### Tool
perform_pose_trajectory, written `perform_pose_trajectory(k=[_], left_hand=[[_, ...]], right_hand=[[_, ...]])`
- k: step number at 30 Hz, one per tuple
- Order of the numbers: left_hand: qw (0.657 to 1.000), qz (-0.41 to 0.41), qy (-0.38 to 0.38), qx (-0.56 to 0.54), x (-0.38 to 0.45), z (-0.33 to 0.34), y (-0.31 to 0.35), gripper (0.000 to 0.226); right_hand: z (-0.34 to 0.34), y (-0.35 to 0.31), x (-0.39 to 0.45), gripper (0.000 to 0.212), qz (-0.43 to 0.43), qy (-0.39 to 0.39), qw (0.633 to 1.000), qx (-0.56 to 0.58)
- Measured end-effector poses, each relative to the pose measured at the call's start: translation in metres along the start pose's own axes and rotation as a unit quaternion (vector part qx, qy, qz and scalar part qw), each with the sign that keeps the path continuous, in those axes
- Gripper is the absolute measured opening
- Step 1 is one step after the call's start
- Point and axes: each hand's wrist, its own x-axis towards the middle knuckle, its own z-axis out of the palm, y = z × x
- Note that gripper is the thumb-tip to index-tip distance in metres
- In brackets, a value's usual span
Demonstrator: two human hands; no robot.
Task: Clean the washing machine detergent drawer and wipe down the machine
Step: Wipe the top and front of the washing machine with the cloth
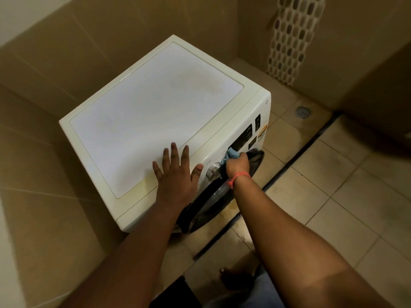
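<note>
Two forearms reach up from six o'clock toward the washing machine (155,103), one bracing, one wiping.

The left hand (175,172) lies flat with fingers spread and straight on the front edge of the machine's top, grasping nothing; it looks placed there to steady the person while leaning in. To its right, at about three o'clock from it, the right hand (236,163) is clenched around a light blue cloth (231,154) and presses it to the control panel (242,138) just beside the dial (214,171), probably mid-wipe. A red thread (240,175) circles that wrist. The machine stands in a tiled corner, white with a yellowed rim; its dark round door (213,203) faces four o'clock. A floor drain (303,112) sits at two o'clock. I cannot pick out the detergent drawer.
</note>
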Motion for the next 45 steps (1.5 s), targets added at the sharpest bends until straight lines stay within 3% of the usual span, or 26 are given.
perform_pose_trajectory(k=[5,8,13,16,22,25,28,32,34,37,39,45], left_hand=[[1.0,-0.006,-0.011,-0.01,0.003,0.002,-0.002,0.083],[1.0,-0.004,-0.007,-0.008,0.007,0.002,0.0,0.087],[1.0,0.0,-0.001,0.023,0.021,-0.005,0.005,0.084],[1.0,-0.009,-0.003,0.005,0.027,-0.008,0.008,0.087],[1.0,0.003,-0.012,0.001,0.049,-0.01,0.031,0.088],[1.0,-0.004,-0.012,-0.009,0.062,-0.014,0.043,0.085],[1.0,-0.009,-0.02,-0.014,0.078,-0.017,0.056,0.085],[1.0,-0.011,-0.027,-0.003,0.102,-0.023,0.073,0.081],[0.999,-0.02,-0.025,-0.002,0.112,-0.025,0.08,0.077],[0.998,-0.042,-0.03,-0.021,0.127,-0.028,0.095,0.079],[0.998,-0.046,-0.03,-0.035,0.133,-0.03,0.103,0.081],[0.997,-0.05,-0.015,-0.057,0.147,-0.037,0.113,0.082]], right_hand=[[0.01,-0.02,-0.026,0.019,-0.126,0.013,0.99,-0.055],[0.011,-0.034,-0.015,0.03,-0.134,0.039,0.988,-0.064],[0.004,-0.063,0.01,0.04,-0.1,0.089,0.991,-0.021],[0.01,-0.039,-0.006,0.039,-0.085,0.067,0.993,-0.051],[0.004,-0.014,0.012,0.043,0.07,0.02,0.997,-0.034],[0.002,-0.033,0.02,0.051,0.039,0.023,0.999,-0.027],[-0.004,-0.048,0.018,0.038,-0.021,0.021,0.997,-0.072],[-0.027,-0.054,0.059,0.044,0.043,0.019,0.997,-0.054],[-0.035,-0.051,0.078,0.047,0.076,-0.008,0.995,-0.07],[-0.034,-0.029,0.074,0.055,0.076,-0.11,0.985,-0.111],[-0.036,-0.014,0.056,0.051,0.092,-0.164,0.977,-0.103],[-0.029,0.02,0.048,0.036,0.148,-0.23,0.961,-0.04]])
